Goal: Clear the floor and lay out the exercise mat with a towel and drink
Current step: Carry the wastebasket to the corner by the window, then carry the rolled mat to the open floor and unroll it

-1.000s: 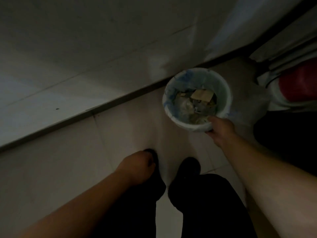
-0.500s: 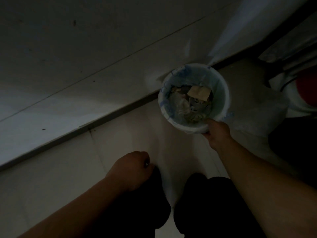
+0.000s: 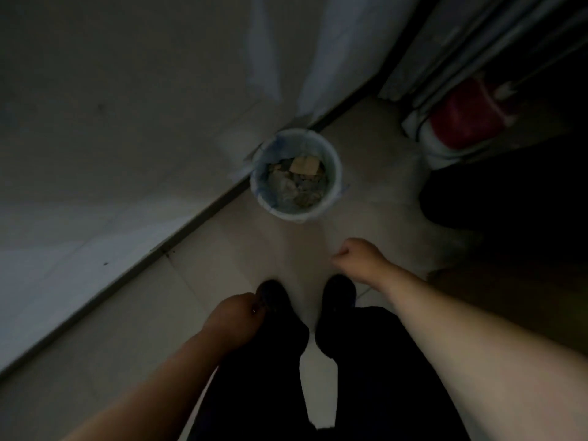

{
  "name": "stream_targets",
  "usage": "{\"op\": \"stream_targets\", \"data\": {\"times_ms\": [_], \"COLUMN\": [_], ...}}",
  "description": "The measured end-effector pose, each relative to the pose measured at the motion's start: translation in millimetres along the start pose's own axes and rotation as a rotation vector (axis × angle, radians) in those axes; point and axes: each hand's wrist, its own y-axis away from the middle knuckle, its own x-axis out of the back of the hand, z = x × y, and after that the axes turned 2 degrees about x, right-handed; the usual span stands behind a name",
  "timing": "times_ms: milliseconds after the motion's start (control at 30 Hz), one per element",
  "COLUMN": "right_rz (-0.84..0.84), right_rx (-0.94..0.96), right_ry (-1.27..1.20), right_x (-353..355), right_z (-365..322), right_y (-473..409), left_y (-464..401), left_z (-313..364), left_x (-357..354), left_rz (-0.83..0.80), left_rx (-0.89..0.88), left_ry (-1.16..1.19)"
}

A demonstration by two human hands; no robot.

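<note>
Waste bin (image 3: pixel 296 176) sits on the floor (image 3: pixel 222 281) by the far wall, straight ahead of the right hand (image 3: pixel 359 259), the nearer one. That grip is loosely curled, holding nothing; the left hand (image 3: pixel 235 316) likewise, low by the shoes.

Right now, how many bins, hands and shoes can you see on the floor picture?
Bins: 1, the white bin by the wall.
Hands: 2, the left hand and the right hand, both holding nothing.
Shoes: 2, a left shoe and a right shoe.
Total: 5
</note>
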Motion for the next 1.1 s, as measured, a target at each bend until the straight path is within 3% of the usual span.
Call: {"op": "stream_targets", "data": {"times_ms": [233,367,567,767,867,1100], "right_rz": [0.066,0.063,0.19,0.273,0.321,0.268], "right_rx": [-0.078,-0.14,-0.268,-0.368,-0.436,-0.501], "right_ry": [-0.138,-0.188,-0.299,-0.485,-0.633,-0.835], "right_x": [44.5,53.5,45.7,4.7,-24.4,-62.2], "right_z": [-0.6,12.7,34.8,62.3,78.5,104.9], "right_y": [155.5,218.6,285.8,360.2,391.3,441.3], "left_y": [120.4,168.6,204.5,226.1,228.4,225.1], "left_z": [43.7,54.0,33.2,21.2,30.9,88.2], "left_x": [60.2,69.3,80.2,124.8,141.8,136.4], "left_rz": [0.048,-0.002,-0.124,-0.064,-0.052,-0.102], "left_rx": [0.035,-0.009,-0.107,-0.232,-0.285,-0.231], "left_ry": [0.068,0.101,-0.158,-0.337,-0.396,-0.621]}}
